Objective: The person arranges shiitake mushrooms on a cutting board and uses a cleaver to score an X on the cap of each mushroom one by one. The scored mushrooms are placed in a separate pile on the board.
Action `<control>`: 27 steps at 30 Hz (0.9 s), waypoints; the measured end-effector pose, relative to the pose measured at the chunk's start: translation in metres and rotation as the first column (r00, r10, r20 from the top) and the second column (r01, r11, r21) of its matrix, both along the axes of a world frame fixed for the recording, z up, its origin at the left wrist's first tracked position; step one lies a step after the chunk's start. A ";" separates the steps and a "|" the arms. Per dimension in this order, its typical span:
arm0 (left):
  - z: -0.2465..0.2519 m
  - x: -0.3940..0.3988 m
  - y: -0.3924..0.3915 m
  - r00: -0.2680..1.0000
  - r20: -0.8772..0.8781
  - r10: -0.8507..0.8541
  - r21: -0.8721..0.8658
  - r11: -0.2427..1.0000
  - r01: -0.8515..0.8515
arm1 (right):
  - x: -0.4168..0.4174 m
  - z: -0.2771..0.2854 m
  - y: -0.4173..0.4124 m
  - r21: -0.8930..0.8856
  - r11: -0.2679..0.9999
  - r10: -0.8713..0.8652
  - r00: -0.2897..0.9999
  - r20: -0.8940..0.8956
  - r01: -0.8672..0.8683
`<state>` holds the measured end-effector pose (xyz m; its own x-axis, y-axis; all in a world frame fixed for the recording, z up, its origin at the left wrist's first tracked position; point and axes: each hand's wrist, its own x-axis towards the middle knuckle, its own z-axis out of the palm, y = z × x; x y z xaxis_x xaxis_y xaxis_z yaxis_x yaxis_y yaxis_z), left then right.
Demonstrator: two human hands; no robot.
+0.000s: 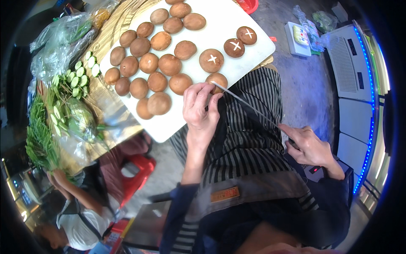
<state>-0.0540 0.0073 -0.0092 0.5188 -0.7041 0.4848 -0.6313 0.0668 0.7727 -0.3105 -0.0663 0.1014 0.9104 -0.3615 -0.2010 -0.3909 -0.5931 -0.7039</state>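
Observation:
My left hand (201, 109) pinches the edge of a brown mushroom cap (219, 80) at the near edge of a white cutting board (219, 35). In my right hand (307, 146) is a kitchen knife (250, 107), its tip resting on top of that cap. Farther up the board, three mushroom caps, such as this near one (212, 65), bear white crosses cut into their tops. To the left lie several caps (170, 64) with no cross showing. Most of the knife's handle is hidden in my fist.
A wooden table (101, 92) bears the board, sliced cucumber (75, 79), leafy greens (41, 133) and plastic bags (60, 41). At lower left a co-worker (79, 219) handles the greens, near a red stool (142, 171). A white box with packages (299, 41) stands on the floor at upper right.

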 end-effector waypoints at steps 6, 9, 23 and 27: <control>-0.002 0.003 0.002 1.000 0.012 0.021 0.080 0.997 -0.021 | -0.025 0.002 -0.013 0.310 0.947 -0.084 0.996 -0.013 0.084; -0.002 0.003 0.001 0.999 0.041 0.025 0.062 0.998 -0.027 | -0.021 -0.013 -0.016 0.440 0.883 -0.194 0.981 0.025 0.164; -0.001 0.002 0.001 0.999 0.027 0.041 0.105 0.993 -0.044 | -0.007 -0.035 -0.021 0.719 0.628 -0.329 0.939 -0.100 0.296; 0.000 0.003 0.001 0.999 0.011 0.038 0.108 0.993 -0.039 | -0.010 -0.038 -0.022 0.710 0.663 -0.276 0.959 -0.064 0.238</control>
